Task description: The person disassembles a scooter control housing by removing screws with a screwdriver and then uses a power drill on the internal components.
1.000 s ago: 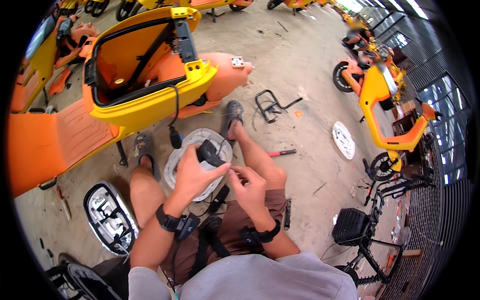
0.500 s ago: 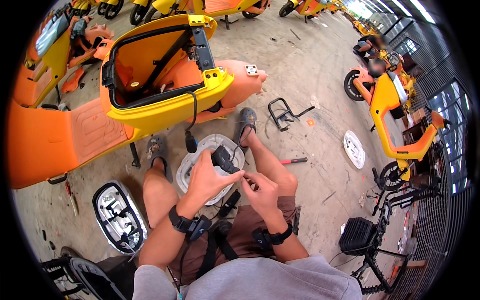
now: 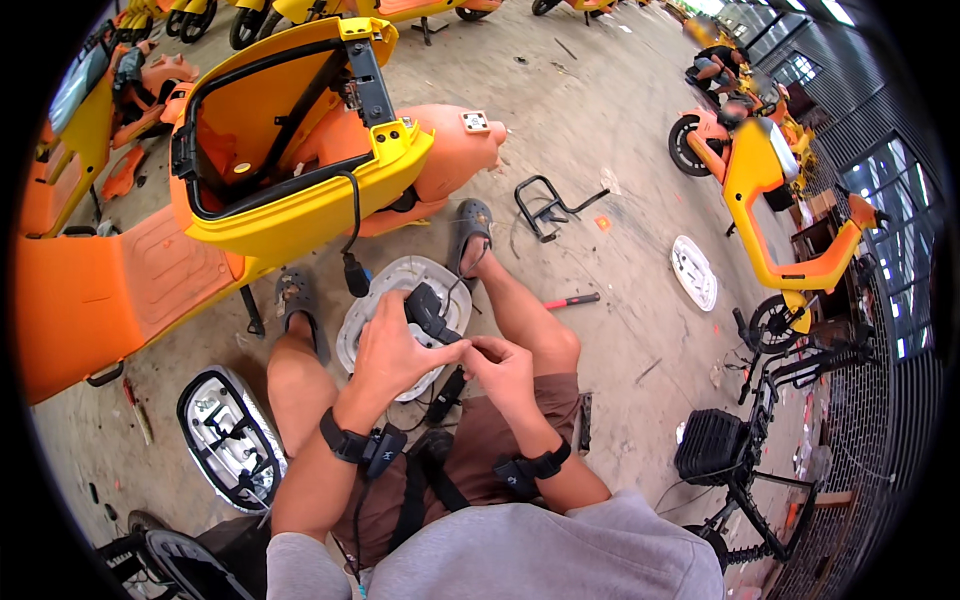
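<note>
My left hand point(image 3: 388, 352) is closed around a black plastic part point(image 3: 427, 308) with a block-shaped head and a narrower end. At that narrow end, the thumb and fingers of my right hand point(image 3: 504, 376) are pinched together against my left fingertips. Whatever is between them is too small to make out. Both hands are above a white plastic shell point(image 3: 448, 274) on the floor between my feet. A dark cylindrical part point(image 3: 446, 396) lies by the shell's near edge. From the scooter body hangs a black cable with a connector point(image 3: 355, 276), close beyond my left hand.
An orange and yellow scooter body point(image 3: 300, 222) with an open compartment stands ahead. A red-handled tool point(image 3: 572, 300), a black metal bracket point(image 3: 548, 210) and another white shell point(image 3: 694, 273) lie rightward. A black-rimmed cover point(image 3: 232, 436) is at left. People crouch far right.
The view has shifted slightly, so the surroundings appear further left. My left hand keeps hold of the black part, and my right fingers stay pinched at its narrow end.
</note>
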The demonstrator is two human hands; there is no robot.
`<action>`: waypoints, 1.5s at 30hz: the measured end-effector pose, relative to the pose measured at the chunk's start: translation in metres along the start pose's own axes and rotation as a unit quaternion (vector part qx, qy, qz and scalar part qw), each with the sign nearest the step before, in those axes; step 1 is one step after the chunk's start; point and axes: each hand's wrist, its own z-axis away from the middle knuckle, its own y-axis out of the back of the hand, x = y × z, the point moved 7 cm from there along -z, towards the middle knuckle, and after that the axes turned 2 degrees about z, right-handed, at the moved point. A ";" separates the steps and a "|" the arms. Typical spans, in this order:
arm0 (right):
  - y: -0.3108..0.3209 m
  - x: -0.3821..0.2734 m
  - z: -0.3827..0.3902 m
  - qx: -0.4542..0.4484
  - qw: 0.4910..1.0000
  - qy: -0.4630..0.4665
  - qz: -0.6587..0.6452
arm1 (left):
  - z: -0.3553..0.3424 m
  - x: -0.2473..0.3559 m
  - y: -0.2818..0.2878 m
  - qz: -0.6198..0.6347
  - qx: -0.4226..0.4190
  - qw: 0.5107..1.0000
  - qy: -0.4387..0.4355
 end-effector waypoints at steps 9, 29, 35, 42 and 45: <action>-0.001 -0.033 0.014 0.059 0.950 0.221 0.212 | 0.000 0.001 0.003 0.041 0.006 0.999 0.009; -0.006 -0.024 0.012 0.052 0.941 0.249 0.221 | 0.001 -0.001 0.006 0.008 -0.003 1.000 0.006; -0.006 -0.007 0.007 0.008 0.987 0.118 0.106 | -0.001 -0.001 0.008 0.039 -0.010 0.999 0.026; -0.011 0.004 0.001 -0.002 0.999 0.037 -0.007 | -0.001 0.000 0.012 0.028 0.011 1.000 0.004; -0.013 0.007 0.002 -0.017 0.999 0.015 -0.044 | 0.001 -0.001 0.012 0.020 0.005 1.000 0.010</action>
